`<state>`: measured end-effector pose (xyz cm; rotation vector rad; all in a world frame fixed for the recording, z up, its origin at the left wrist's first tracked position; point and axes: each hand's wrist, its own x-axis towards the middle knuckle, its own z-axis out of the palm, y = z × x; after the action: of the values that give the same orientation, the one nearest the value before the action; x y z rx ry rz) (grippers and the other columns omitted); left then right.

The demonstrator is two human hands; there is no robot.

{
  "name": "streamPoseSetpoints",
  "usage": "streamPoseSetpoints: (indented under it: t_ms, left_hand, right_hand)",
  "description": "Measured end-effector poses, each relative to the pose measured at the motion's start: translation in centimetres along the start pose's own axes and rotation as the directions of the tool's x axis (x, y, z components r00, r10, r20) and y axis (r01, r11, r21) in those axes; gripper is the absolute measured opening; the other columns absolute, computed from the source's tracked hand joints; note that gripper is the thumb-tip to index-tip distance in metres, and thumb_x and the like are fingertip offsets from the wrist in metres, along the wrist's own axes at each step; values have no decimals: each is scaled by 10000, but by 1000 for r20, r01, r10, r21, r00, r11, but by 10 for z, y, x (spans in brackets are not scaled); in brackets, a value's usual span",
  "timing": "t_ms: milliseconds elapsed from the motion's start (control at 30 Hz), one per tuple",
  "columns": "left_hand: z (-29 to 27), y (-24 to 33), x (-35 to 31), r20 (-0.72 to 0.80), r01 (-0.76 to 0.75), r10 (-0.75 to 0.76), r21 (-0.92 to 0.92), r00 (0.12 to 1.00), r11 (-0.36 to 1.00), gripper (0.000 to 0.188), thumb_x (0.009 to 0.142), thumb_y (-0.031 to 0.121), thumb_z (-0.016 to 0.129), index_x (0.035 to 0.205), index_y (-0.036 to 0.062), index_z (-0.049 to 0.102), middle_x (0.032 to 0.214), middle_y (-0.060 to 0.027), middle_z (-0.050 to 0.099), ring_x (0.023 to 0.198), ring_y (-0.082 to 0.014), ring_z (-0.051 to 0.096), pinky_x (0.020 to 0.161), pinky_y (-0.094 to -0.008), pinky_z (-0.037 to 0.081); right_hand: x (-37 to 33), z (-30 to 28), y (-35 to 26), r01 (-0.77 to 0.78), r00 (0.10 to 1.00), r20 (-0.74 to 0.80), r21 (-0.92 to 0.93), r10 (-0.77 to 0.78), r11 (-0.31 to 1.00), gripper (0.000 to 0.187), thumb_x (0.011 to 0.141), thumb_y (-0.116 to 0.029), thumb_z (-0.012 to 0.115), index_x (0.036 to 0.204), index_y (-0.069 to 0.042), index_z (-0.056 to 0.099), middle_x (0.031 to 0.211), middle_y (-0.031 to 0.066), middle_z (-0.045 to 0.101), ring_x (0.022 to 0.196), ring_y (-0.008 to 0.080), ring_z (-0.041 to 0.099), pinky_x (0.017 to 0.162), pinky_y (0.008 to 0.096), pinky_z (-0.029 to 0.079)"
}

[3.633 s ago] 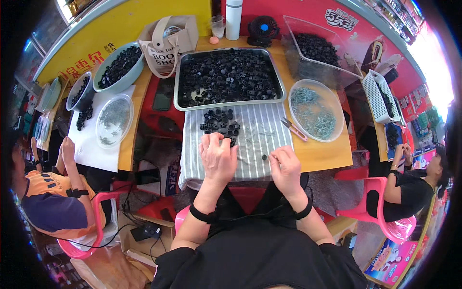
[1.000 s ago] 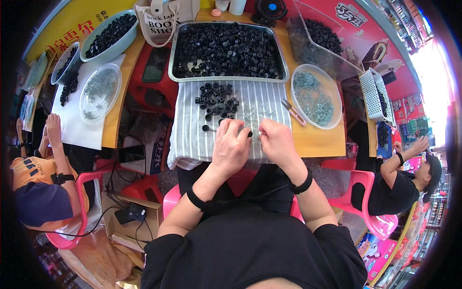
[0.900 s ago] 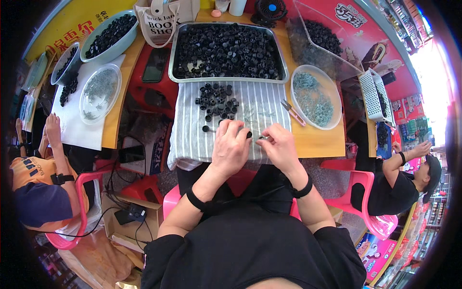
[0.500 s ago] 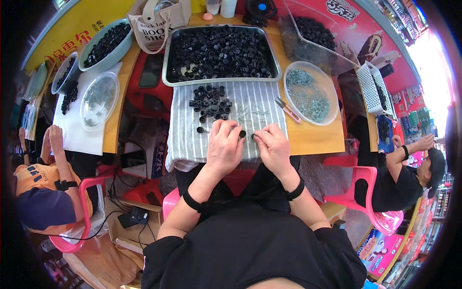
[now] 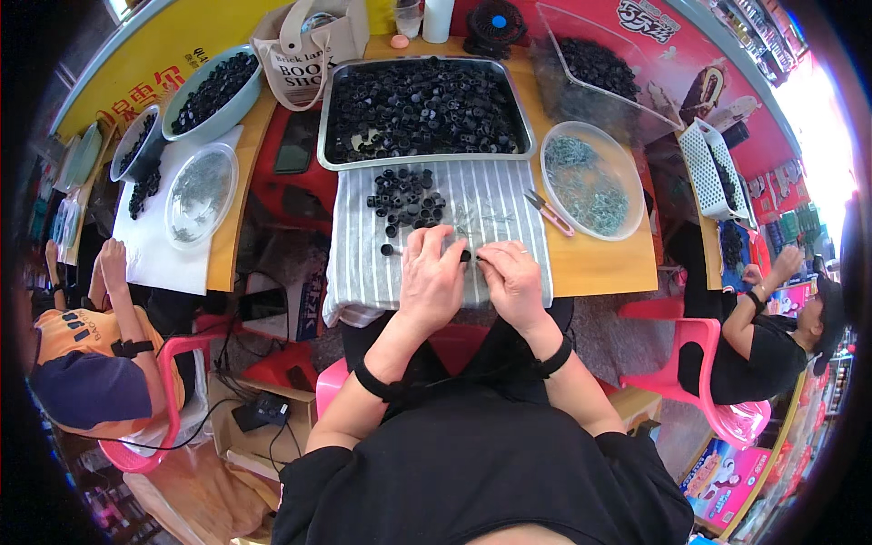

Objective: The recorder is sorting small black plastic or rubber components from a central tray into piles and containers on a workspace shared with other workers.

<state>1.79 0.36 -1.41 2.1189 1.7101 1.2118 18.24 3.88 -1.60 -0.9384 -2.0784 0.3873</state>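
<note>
Hands (image 5: 472,277) drawn nearer, together pinching a small black part (image 5: 465,256), beige lettered tote bag (image 5: 304,41) behind tray (image 5: 422,159)

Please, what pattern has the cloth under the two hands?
The cloth has thin grey and white stripes, seen in the head view.

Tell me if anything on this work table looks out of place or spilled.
Nothing looks spilled. One small black cap lies apart from the pile of black caps on the striped cloth, just left of the left hand. The pink snips lie at the cloth's right edge.
</note>
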Motion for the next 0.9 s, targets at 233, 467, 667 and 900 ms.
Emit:
streamPoseSetpoints:
  t_ms: [233,467,667,900]
  left_hand:
    - [-2,2,-8,-20,-152,154,48,988,987,264,715,34,690,979,15,691,1070,-128,622,1028,-348,562,880,-448,458]
    - [-9,20,-15,170,-222,198,138,965,965,274,735,55,607,990,-27,666,945,-122,627,903,-307,577,783,-404,471]
    - [-12,19,-18,163,-243,231,56,959,968,238,703,27,605,932,-18,654,902,-119,620,852,-299,566,761,-399,474]
    - [-10,17,-18,227,-223,226,-40,947,974,182,697,-24,620,875,3,649,853,-122,618,820,-327,573,733,-396,490]
  right_hand:
    - [-6,-11,-1,-67,998,-2,-24,67,997,145,744,21,691,875,-17,639,866,136,616,829,331,600,741,404,493]
    - [-6,-15,-11,49,993,121,-275,-16,960,179,732,7,655,907,-28,633,910,129,571,866,334,570,768,414,482]
    - [-9,-24,-2,-6,997,80,-102,14,995,227,749,51,626,967,-7,652,940,138,612,881,343,580,788,411,480]
    - [-9,-26,5,-25,996,86,-8,26,1000,231,754,69,624,967,-11,664,954,131,645,891,335,593,786,399,478]
